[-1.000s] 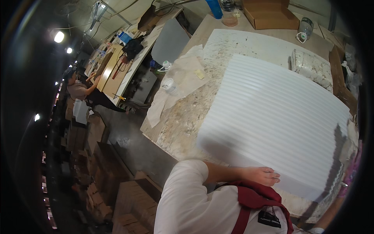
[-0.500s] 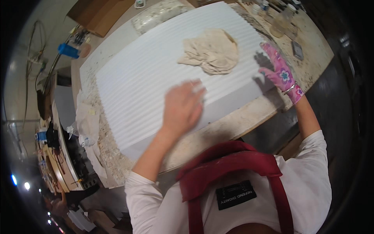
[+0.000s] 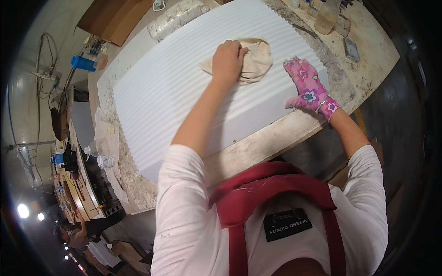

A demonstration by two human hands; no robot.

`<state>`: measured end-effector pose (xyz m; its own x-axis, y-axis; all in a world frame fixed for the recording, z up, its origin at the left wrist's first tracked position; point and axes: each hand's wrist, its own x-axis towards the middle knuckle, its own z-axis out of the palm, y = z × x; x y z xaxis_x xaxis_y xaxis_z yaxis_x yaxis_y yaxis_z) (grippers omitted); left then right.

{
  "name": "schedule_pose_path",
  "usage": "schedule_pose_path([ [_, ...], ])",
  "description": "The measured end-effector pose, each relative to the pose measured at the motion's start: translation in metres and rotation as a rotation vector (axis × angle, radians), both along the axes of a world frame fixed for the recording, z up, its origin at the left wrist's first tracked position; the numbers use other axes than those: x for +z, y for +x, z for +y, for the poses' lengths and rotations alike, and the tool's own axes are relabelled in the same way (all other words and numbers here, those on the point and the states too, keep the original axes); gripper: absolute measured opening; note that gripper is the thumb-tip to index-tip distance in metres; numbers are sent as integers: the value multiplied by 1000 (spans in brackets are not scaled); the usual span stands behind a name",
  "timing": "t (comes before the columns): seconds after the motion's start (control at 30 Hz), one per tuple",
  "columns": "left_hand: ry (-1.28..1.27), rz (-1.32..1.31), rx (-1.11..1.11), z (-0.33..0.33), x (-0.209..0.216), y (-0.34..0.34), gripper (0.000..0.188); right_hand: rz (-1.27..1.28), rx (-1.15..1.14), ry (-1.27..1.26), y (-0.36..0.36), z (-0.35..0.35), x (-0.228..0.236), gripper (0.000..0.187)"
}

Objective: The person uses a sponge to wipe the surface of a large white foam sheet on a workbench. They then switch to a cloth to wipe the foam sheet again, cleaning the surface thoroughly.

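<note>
While the beige cloth (image 3: 258, 60) lies crumpled on the right half of the white ridged panel (image 3: 170, 87), my bare left hand (image 3: 227, 60) is upon it, so that most of the cloth comes out at the right of my knuckles and one small corner at the left. The fingers of this hand are bent close together and grip the cloth against the panel. My right hand (image 3: 307, 86), which wears a pink flowered glove (image 3: 317, 95), is over the right end of the panel, near its front edge; its fingers are straight and side by side, the thumb is stretched away, and it holds nothing. Whether its palm presses the panel, I cannot tell. Beyond the right end of the panel stands a clear bottle (image 3: 326, 19).
</note>
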<state>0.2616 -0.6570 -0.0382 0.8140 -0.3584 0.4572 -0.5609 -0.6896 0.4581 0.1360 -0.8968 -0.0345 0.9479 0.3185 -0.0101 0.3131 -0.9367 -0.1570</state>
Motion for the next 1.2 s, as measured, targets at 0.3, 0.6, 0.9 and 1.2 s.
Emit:
schedule_pose_path([
  [0.3, 179, 26, -187, -71, -19, -119, 63, -42, 23, -35, 2, -11, -13, 112],
  [0.6, 522, 269, 340, 160, -7, -214, 59, -70, 17, -26, 1, -9, -11, 111],
  [0.9, 276, 85, 337, 155, -12, -218, 50, 31, 101, -25, -1, 30, 33, 108],
  [1.2, 438, 137, 584, 229, -28, -255, 49, -73, 111, -80, 5, -8, -8, 103],
])
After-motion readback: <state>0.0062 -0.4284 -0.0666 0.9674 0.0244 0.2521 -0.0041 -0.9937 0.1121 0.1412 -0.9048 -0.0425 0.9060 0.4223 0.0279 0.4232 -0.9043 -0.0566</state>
